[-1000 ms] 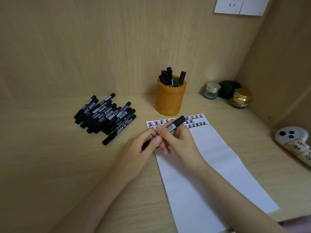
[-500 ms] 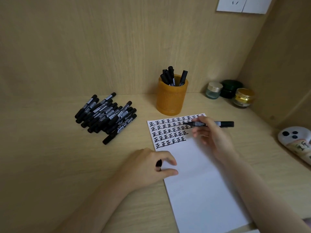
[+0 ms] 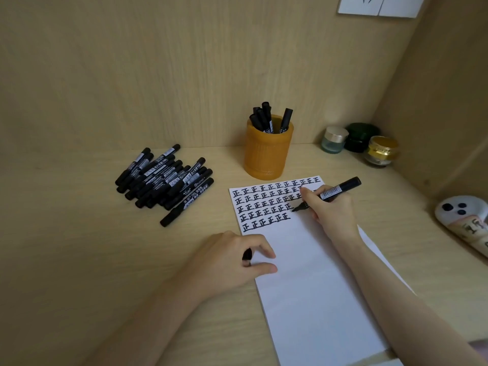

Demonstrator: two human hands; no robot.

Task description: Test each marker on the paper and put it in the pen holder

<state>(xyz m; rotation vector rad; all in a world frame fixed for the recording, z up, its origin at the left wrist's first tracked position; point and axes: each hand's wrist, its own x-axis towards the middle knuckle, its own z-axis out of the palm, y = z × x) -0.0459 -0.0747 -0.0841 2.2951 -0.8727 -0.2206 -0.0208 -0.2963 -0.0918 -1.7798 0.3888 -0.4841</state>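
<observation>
Black ink is the hazard: the uncapped marker [image 3: 327, 194], pinched in the right hand [image 3: 331, 211], meets the paper [image 3: 317, 273] at the end of a written row, just before the pen holder [image 3: 268, 151] near the desk's [image 3: 79, 247] back edge. Its long axis runs diagonally, nib near-left, tail toward the far right corner. A dragged palm would likely smear fresh strokes. The left hand [image 3: 227, 262] curls round the cap [image 3: 247, 256] at the sheet's left edge, so the paper may shift.
</observation>
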